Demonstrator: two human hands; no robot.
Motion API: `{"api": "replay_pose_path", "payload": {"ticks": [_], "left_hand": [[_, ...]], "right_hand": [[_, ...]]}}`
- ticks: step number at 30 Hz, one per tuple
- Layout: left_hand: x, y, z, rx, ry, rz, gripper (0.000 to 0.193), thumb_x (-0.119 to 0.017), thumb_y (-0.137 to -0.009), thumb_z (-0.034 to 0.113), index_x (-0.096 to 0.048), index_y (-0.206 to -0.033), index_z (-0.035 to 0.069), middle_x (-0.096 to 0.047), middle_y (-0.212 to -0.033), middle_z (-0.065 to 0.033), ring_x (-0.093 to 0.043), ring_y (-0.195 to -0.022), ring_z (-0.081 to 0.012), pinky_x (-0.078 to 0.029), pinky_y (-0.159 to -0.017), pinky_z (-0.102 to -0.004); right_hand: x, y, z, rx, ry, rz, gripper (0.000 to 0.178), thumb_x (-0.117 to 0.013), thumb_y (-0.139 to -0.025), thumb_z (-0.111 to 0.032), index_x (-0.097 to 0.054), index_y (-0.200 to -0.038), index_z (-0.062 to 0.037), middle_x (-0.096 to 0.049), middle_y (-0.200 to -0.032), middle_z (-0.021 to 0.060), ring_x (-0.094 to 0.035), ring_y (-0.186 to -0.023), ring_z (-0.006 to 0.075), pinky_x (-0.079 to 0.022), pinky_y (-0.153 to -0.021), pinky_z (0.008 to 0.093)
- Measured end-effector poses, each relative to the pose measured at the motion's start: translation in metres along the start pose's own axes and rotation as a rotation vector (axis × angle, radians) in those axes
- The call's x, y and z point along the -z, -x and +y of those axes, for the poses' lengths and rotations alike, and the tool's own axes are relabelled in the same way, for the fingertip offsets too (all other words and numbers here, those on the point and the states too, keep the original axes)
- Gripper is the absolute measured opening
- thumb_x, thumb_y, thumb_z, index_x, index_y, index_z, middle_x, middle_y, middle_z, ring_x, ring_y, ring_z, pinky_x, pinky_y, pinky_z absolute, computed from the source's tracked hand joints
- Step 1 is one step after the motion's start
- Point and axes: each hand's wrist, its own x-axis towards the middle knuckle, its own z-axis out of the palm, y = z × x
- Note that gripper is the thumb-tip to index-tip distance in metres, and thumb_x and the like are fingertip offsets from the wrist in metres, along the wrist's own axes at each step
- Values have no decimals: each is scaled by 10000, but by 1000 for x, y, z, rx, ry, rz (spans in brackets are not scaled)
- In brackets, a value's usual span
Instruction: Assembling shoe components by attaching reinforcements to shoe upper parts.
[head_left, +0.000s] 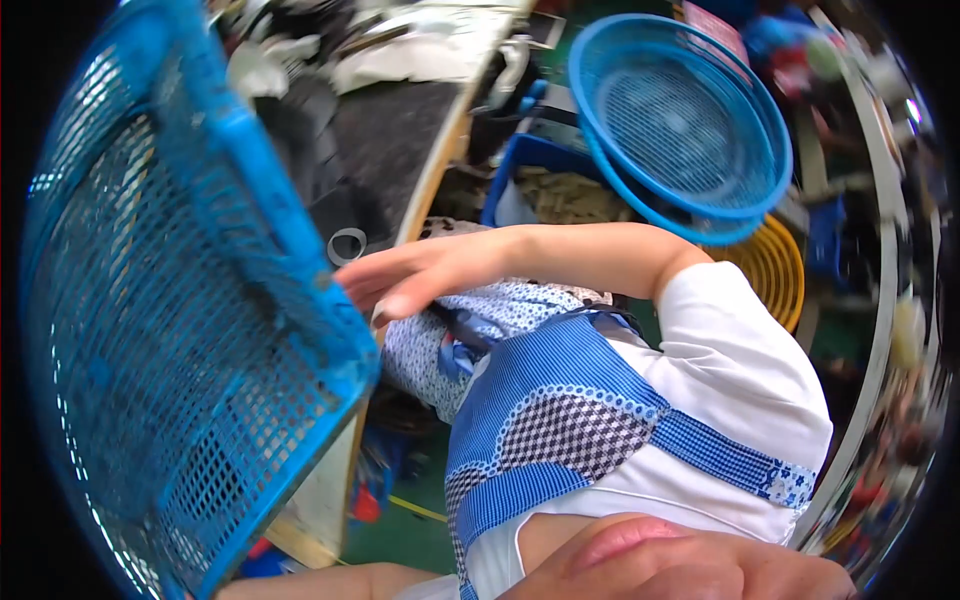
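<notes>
A big blue plastic basket point(285, 235) with mesh walls fills the left side, tilted up close to the camera. My right hand point(435, 272) reaches toward its near edge with fingers stretched out and the thumb apart. The fingertips end at the basket's rim; whether they touch it I cannot tell. My left forearm point(325, 583) comes in along the lower edge and runs to the basket's lower corner, where the basket hides the hand. Beside my right fingers lies a white ring point(347, 245), like a tape roll, on a dark surface.
A wooden-edged worktable point(395, 130) holds dark sheets and white, crumpled material. Round blue sieve-like baskets point(680, 120) are stacked at the upper right, above a yellow round basket point(785, 270). A dark blue bin point(510, 170) stands beside the table. Cluttered shelving point(885, 190) lines the right.
</notes>
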Motion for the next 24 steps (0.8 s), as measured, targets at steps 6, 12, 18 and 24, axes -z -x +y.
{"api": "replay_pose_path", "payload": {"ticks": [6,12,18,24], "left_hand": [[-331,69,-40,344,282,-252,326,-712,-582,93,-709,-859,-78,-654,-988,-201,-619,-871,-356,-509,-862,-459],[-402,163,-36,670,461,-555,399,-648,-637,79,-640,-989,-107,-637,-1073,-192,-624,-952,-355,-507,-913,-470],[-415,180,-61,884,471,-739,347,-612,-659,51,-602,-986,-64,-615,-1074,-170,-604,-974,-346,-490,-936,-482],[-426,172,-77,872,468,-743,475,-597,-649,61,-597,-1101,-87,-624,-1138,-203,-613,-1039,-378,-488,-980,-500]], "right_hand": [[4,241,69,353,-630,1300,1044,-656,-830,-630,-227,-1488,57,-345,-1477,302,-382,-1376,376,-352,-1145,460],[23,374,152,865,-736,2066,890,-754,-810,-342,-247,-1465,-16,-333,-1461,235,-401,-1334,343,-377,-1115,467],[99,413,177,1036,-678,1992,339,-659,-840,-116,-508,-1132,-35,-595,-1118,156,-621,-1002,321,-560,-897,434],[98,392,183,881,-546,2021,239,-630,-894,-148,-548,-1095,-48,-656,-1072,138,-684,-954,282,-596,-830,383]]}}
